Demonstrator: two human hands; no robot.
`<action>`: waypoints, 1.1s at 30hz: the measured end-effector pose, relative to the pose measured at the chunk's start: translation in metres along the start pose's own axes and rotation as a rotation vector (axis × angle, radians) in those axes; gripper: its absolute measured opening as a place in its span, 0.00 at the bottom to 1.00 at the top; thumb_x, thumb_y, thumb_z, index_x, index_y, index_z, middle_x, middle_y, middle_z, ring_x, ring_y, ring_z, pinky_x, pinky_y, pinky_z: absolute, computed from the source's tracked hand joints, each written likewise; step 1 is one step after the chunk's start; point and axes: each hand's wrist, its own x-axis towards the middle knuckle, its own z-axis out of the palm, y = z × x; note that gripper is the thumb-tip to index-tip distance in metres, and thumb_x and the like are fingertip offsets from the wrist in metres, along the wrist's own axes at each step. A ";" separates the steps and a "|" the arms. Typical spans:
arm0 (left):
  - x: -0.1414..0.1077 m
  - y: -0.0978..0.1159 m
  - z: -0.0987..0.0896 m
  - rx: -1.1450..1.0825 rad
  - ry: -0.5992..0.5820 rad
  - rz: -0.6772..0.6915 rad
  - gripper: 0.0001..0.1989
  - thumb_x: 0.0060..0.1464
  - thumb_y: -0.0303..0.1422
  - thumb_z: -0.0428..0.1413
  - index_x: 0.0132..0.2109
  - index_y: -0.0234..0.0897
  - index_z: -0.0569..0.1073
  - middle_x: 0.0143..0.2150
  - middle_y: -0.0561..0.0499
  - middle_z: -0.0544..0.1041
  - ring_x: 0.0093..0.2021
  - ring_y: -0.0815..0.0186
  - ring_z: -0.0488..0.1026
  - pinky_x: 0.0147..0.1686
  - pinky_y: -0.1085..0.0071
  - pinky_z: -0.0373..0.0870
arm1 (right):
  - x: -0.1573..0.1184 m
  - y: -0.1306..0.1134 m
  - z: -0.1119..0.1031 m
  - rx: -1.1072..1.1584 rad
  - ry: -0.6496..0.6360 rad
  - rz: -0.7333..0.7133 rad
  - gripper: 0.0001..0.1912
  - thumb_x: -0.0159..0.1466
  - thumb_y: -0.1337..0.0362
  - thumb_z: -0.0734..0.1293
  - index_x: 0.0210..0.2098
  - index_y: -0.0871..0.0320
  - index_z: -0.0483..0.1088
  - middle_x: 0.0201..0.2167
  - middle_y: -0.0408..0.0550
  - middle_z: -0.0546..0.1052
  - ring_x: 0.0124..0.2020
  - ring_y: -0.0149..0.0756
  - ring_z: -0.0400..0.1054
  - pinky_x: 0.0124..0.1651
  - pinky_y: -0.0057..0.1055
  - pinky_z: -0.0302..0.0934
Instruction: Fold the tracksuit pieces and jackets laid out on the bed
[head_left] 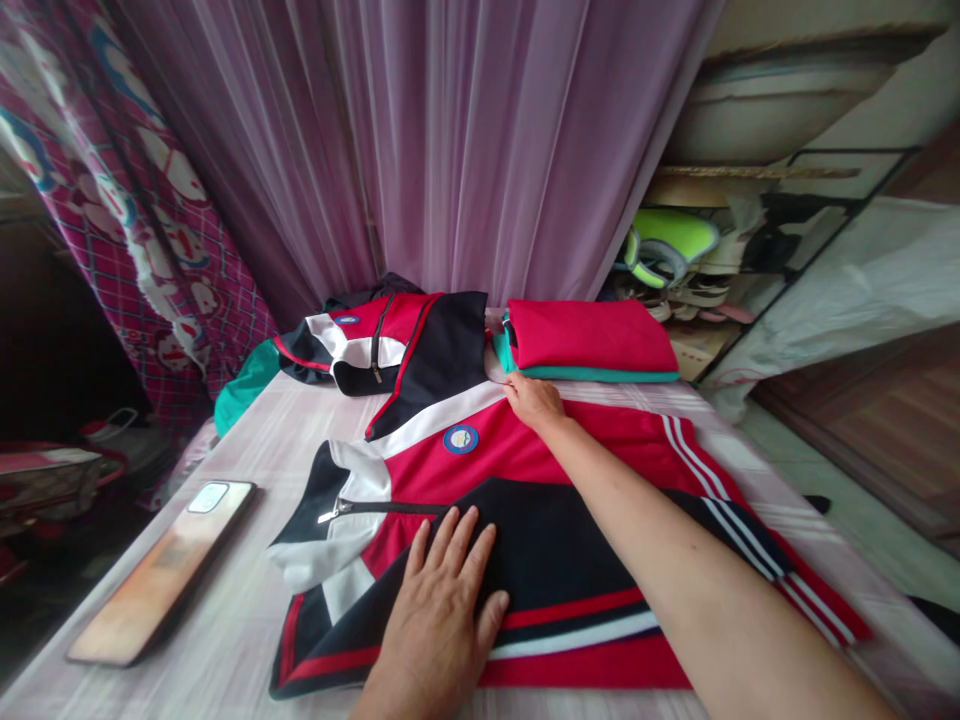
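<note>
A red, navy and white zip jacket [450,465] lies on its side across the table, its collar toward the left and a round blue badge on the chest. My left hand [435,610] rests flat on the near navy sleeve, which is folded over the front, with its fingers spread. Reaching over the jacket, my right hand [534,400] has its fingers closed at the far edge, by the shoulder. The far navy sleeve [442,350] stretches away from that edge toward another jacket [352,335]. My right fingertips are partly hidden.
A folded red and teal stack of clothes [592,335] lies at the far right of the table [247,440]. A phone [165,575] lies face down at the left. Purple curtains [480,140] hang behind, and a shelf with shoes [701,290] stands at the right.
</note>
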 end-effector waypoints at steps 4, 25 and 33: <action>0.000 0.001 0.000 -0.006 0.020 0.000 0.30 0.64 0.46 0.47 0.70 0.47 0.56 0.72 0.48 0.58 0.70 0.52 0.55 0.66 0.46 0.57 | -0.015 -0.014 0.004 0.068 -0.004 -0.320 0.20 0.71 0.61 0.54 0.55 0.56 0.71 0.58 0.52 0.74 0.58 0.40 0.66 0.60 0.35 0.56; 0.001 0.000 0.001 0.043 0.065 0.014 0.28 0.65 0.47 0.45 0.68 0.46 0.60 0.71 0.49 0.60 0.70 0.53 0.57 0.65 0.46 0.57 | -0.061 -0.027 -0.015 0.101 -0.202 -0.300 0.31 0.72 0.51 0.50 0.71 0.54 0.51 0.73 0.50 0.51 0.72 0.39 0.42 0.71 0.48 0.36; 0.002 -0.002 0.006 0.068 0.097 0.020 0.28 0.65 0.46 0.46 0.68 0.45 0.61 0.70 0.48 0.61 0.69 0.53 0.57 0.65 0.48 0.57 | -0.103 0.102 -0.022 -0.110 -0.161 0.192 0.30 0.71 0.52 0.49 0.67 0.53 0.59 0.70 0.53 0.58 0.70 0.47 0.50 0.67 0.58 0.43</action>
